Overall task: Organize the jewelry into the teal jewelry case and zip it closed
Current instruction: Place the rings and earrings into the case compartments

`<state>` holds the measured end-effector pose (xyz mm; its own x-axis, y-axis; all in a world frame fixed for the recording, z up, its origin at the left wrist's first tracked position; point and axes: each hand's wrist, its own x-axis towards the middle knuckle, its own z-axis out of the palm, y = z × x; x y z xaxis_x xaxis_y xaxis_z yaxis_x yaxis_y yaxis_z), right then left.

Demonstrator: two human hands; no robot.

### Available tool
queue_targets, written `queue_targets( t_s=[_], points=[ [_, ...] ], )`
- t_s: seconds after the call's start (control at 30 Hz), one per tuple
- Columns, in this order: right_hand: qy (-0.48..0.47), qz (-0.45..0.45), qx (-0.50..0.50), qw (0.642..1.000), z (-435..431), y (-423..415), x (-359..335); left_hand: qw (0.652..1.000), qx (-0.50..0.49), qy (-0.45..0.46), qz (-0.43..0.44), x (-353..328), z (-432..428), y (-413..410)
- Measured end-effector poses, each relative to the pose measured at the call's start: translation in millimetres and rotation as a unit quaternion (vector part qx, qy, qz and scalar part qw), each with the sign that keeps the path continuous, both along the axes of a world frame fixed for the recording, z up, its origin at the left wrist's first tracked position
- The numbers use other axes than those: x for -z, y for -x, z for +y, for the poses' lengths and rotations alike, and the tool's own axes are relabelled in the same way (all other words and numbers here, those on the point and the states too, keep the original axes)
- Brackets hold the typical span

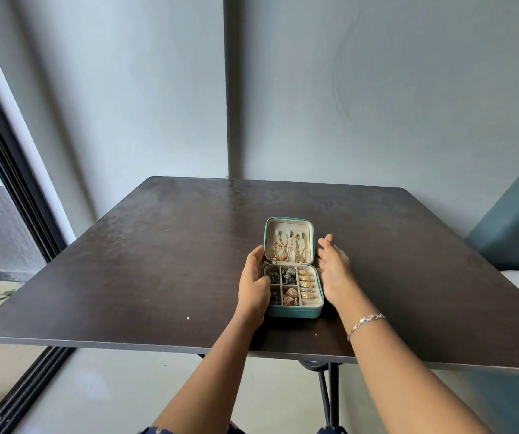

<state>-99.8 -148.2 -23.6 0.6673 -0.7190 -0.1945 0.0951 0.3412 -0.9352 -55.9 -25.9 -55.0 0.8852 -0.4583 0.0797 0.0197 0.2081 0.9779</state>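
Note:
The teal jewelry case (295, 313) lies open near the middle of the dark table (158, 261). Gold chains (289, 249) hang in its raised lid (288, 221). The base holds dark earrings (288, 275), gold leaf-shaped earrings (290, 296) and gold rings (307, 281) in the ring rolls. My left hand (253, 285) lies against the case's left side, thumb over the base's rim, fingers reaching up beside the lid. My right hand (334, 267) stands just right of the case, fingers straight, not clearly touching it. A silver bracelet (365, 323) is on my right wrist.
A teal cushioned seat (514, 227) stands at the table's right. A grey wall is behind the table, and a dark sliding-door frame (11, 189) runs down the left. The table's front edge (158, 346) is close to me.

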Motion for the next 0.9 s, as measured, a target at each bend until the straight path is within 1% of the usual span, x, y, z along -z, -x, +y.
queue_targets(
  t_s=[0.13, 0.27, 0.4, 0.5, 0.6, 0.7, 0.8, 0.9],
  points=[
    [-0.007, 0.014, 0.02, 1.0, -11.2, -15.0, -13.5, 0.999, -0.01, -0.032, -0.018, 4.9, 0.2, -1.9],
    [-0.02, 0.015, -0.007, 1.0, -21.8, -25.5, -24.1, 0.998, -0.025, -0.053, -0.025, 6.5, -0.7, -2.9],
    [0.021, 0.01, -0.02, 1.0, -22.8, -32.6, -28.5, 0.998, -0.028, -0.047, -0.028, 5.6, -1.2, -2.4],
    [0.056, 0.026, -0.011, 0.998, -20.6, -35.2, -26.4, 0.999, -0.029, -0.037, -0.026, 6.2, -1.5, -3.0],
    [0.049, 0.009, 0.008, 0.999, -21.6, -36.9, -29.1, 0.998, -0.026, -0.041, -0.036, 6.7, -0.9, -3.1],
    [0.039, 0.001, 0.019, 0.999, -20.2, -38.7, -34.4, 0.996, -0.045, -0.055, -0.057, 11.1, -1.8, -6.0],
    [0.03, -0.007, 0.028, 0.999, -20.2, -37.5, -31.6, 0.996, -0.058, -0.051, -0.043, 13.1, -1.7, -7.4],
    [0.025, -0.03, 0.037, 0.999, -19.0, -33.8, -27.3, 0.997, -0.054, -0.038, -0.048, 5.1, -0.8, -2.3]
  ],
)
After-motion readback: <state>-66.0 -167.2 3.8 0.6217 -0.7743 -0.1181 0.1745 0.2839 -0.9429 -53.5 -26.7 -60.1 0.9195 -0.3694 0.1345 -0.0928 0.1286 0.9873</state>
